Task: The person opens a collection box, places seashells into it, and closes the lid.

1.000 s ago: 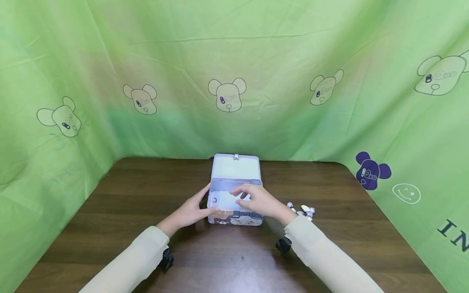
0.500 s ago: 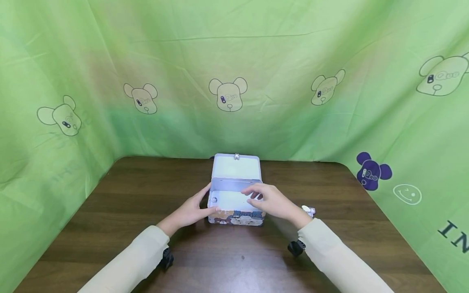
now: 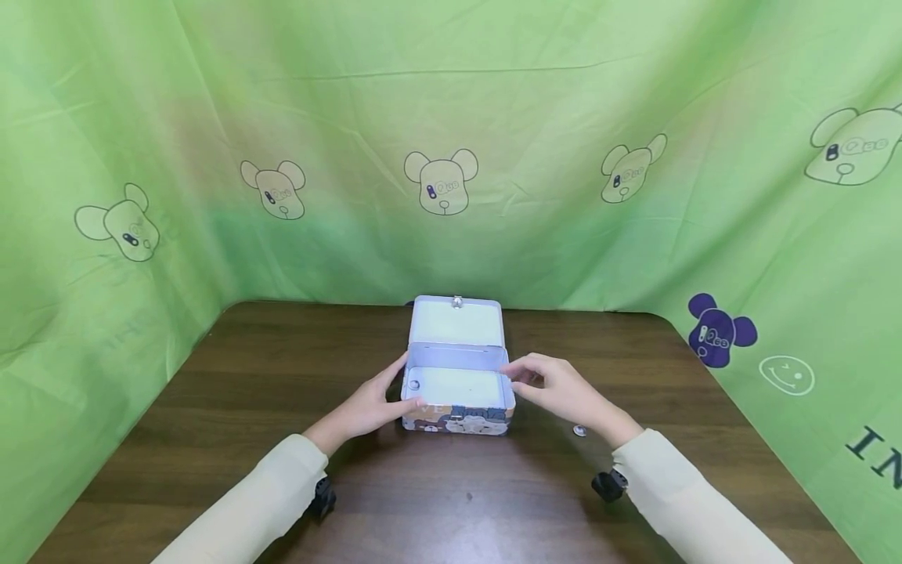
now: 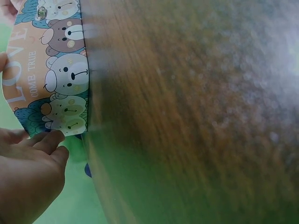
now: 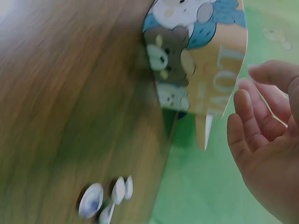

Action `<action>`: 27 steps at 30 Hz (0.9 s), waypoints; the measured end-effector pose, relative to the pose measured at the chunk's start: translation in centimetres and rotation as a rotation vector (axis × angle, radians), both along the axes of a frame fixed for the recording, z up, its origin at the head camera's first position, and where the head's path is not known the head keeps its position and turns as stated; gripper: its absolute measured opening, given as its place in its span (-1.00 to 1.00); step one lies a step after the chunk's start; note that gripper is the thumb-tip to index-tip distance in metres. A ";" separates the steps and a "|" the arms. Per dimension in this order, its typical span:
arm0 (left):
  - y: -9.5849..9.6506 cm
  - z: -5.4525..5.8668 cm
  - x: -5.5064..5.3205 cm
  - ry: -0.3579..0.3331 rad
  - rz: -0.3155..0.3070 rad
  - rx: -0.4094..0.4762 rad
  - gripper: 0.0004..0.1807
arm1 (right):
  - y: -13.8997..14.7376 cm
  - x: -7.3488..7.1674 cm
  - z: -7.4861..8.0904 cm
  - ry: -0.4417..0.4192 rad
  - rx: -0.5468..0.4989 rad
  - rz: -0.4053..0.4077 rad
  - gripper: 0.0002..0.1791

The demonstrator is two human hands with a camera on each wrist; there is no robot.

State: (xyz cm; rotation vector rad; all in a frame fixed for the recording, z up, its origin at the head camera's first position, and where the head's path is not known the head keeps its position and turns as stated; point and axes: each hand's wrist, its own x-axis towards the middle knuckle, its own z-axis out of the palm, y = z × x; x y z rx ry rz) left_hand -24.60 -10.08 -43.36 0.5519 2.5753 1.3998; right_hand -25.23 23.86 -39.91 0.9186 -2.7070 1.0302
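A tin box (image 3: 479,421) with cartoon bears and the word LOVE on its front stands on the table, its white-lined lid (image 3: 456,323) tipped back. My left hand (image 3: 364,409) holds the box's left end, thumb over the front rim and fingers along the side. Inside, near that end, a small round object (image 3: 414,385) shows. My right hand (image 3: 557,386), fingers loosely bent and nothing visible between them, hovers at the box's right rim. In the right wrist view, several small white round pieces (image 5: 91,200) lie on the table; in the head view my right forearm hides most.
The brown wooden table (image 3: 296,345) runs back to a green printed curtain (image 3: 338,235) that encloses it at the back and sides. A metal clasp (image 3: 456,301) sits at the raised lid's top edge. A black wrist camera (image 3: 608,486) hangs under the right wrist.
My right hand has moved right, from over the box's inside to its right rim, and its forearm now covers most of the small white pieces. My left hand stays in place on the box.
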 end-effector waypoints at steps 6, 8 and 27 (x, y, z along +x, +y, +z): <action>0.0 0.0 -0.1 0.009 0.001 0.006 0.00 | 2.3 0.0 -0.2 0.027 0.019 -0.070 -0.76; 0.0 0.0 -0.2 0.014 0.001 0.008 0.00 | 3.1 -0.1 -0.2 0.023 0.025 -0.093 -0.76; 0.0 0.1 0.1 0.004 -0.003 0.004 0.00 | 7.2 -1.4 -3.0 -0.080 0.107 -0.229 -0.77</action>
